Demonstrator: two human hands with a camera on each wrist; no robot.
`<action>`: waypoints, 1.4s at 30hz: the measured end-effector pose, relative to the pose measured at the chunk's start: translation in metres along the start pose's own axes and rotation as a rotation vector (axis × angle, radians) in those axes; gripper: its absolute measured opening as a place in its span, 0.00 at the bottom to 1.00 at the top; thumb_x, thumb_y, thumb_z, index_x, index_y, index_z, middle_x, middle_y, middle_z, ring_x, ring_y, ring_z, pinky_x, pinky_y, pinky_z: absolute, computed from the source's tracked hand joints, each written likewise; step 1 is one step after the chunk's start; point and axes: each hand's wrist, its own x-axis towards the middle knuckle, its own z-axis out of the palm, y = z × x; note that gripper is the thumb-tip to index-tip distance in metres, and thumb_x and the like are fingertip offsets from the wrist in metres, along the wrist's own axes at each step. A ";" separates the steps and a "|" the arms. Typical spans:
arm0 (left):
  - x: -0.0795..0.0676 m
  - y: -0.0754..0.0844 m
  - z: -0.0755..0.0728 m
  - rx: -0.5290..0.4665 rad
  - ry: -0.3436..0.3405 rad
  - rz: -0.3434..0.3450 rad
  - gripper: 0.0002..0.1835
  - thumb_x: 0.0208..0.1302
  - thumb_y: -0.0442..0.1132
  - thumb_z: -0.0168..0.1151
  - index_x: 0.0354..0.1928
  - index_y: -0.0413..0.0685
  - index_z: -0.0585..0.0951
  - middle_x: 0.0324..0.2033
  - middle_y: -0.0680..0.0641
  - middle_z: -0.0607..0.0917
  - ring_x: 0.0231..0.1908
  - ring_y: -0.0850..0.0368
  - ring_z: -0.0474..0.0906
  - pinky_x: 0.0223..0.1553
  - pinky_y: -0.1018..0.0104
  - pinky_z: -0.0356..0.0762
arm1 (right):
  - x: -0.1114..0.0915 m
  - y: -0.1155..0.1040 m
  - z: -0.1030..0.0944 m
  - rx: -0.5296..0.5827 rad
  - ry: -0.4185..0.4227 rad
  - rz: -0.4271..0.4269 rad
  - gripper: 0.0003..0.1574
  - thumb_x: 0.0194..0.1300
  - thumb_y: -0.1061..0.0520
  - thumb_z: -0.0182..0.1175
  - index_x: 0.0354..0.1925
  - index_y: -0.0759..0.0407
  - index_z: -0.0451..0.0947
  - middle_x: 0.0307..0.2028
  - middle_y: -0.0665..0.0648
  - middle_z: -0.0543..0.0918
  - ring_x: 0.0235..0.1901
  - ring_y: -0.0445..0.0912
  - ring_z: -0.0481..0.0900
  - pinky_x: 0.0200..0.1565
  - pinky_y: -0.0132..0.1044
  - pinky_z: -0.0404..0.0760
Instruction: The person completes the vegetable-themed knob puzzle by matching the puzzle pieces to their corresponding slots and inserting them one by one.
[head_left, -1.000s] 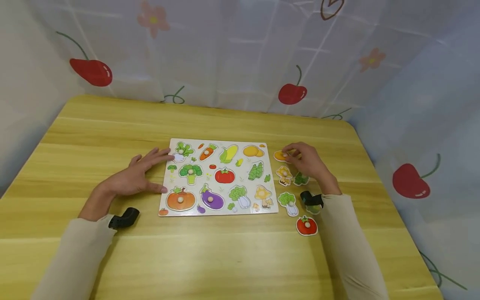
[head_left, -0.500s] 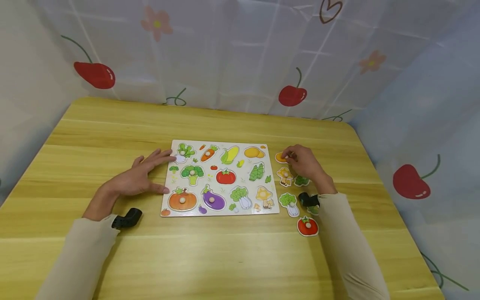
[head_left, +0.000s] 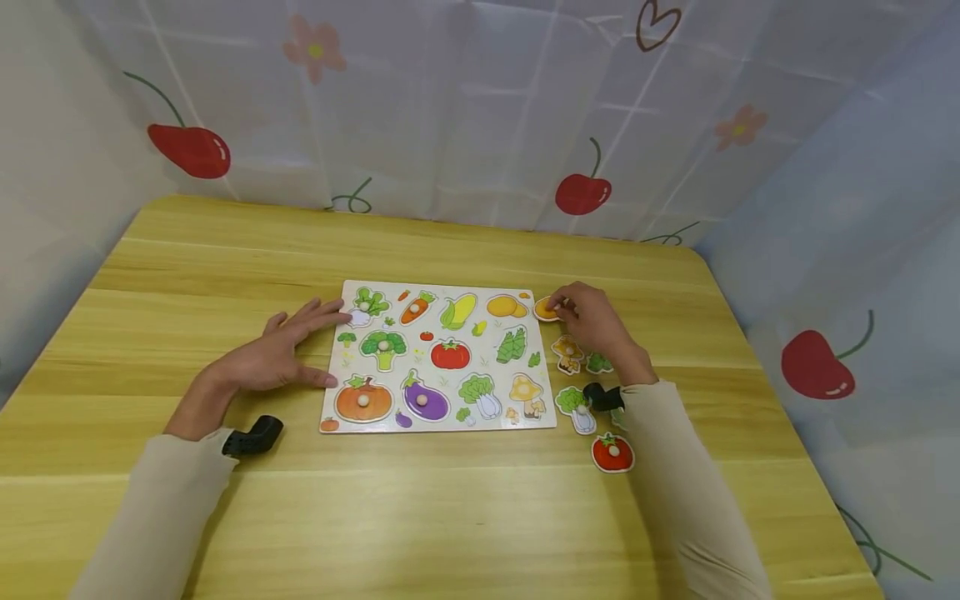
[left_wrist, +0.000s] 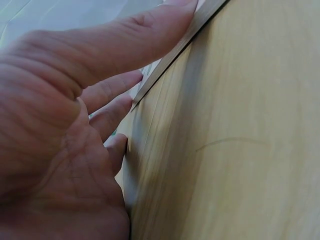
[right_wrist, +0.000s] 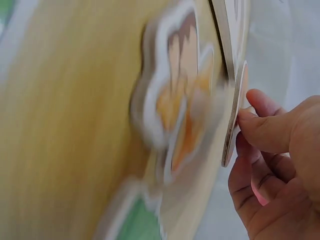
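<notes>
Cloth [head_left: 442, 125] is hanging behind the counter [head_left: 450, 517]; my right grip [head_left: 597, 318] is pinching the orange piece [head_left: 544, 310] by the board [head_left: 492, 346]. At my left wrist, my spread left grip [left_wrist: 60, 120] is touching it. At right, the piece is looking light, stiff, best held by its knob [right_wrist: 249, 110].

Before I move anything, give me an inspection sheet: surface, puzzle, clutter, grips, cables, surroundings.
Surface: wooden table with visible grain.
Job's things: puzzle board lying flat; loose beside it, mushroom piece, bok choy piece, tomato piece and two green ones, one partly hidden by the right sleeve.
Clutter: nothing seen.
Left grip: fingers spread, touching the board's left edge.
Right grip: pinches an orange piece near the board's upper right corner.
Cables: nothing seen.
Surroundings: pale curtain printed with cherries and flowers.
</notes>
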 end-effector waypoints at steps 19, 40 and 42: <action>0.002 0.001 0.003 -0.013 -0.009 0.027 0.49 0.54 0.48 0.76 0.75 0.47 0.63 0.79 0.40 0.48 0.78 0.36 0.28 0.70 0.31 0.20 | 0.025 -0.042 0.028 0.019 -0.065 -0.030 0.08 0.71 0.66 0.57 0.42 0.60 0.83 0.45 0.59 0.81 0.43 0.52 0.77 0.51 0.45 0.79; -0.001 0.000 0.000 -0.017 0.000 0.025 0.48 0.54 0.48 0.77 0.75 0.46 0.63 0.79 0.39 0.48 0.78 0.36 0.28 0.70 0.30 0.19 | 0.034 -0.062 0.023 -0.096 -0.152 -0.016 0.10 0.71 0.63 0.58 0.49 0.59 0.82 0.48 0.57 0.84 0.45 0.51 0.79 0.51 0.45 0.81; -0.001 0.001 0.000 -0.017 0.002 0.025 0.49 0.54 0.48 0.77 0.75 0.47 0.63 0.79 0.39 0.48 0.78 0.36 0.28 0.70 0.31 0.19 | 0.032 -0.062 0.020 -0.079 -0.146 -0.025 0.14 0.72 0.63 0.58 0.53 0.59 0.81 0.51 0.58 0.83 0.47 0.52 0.80 0.52 0.46 0.81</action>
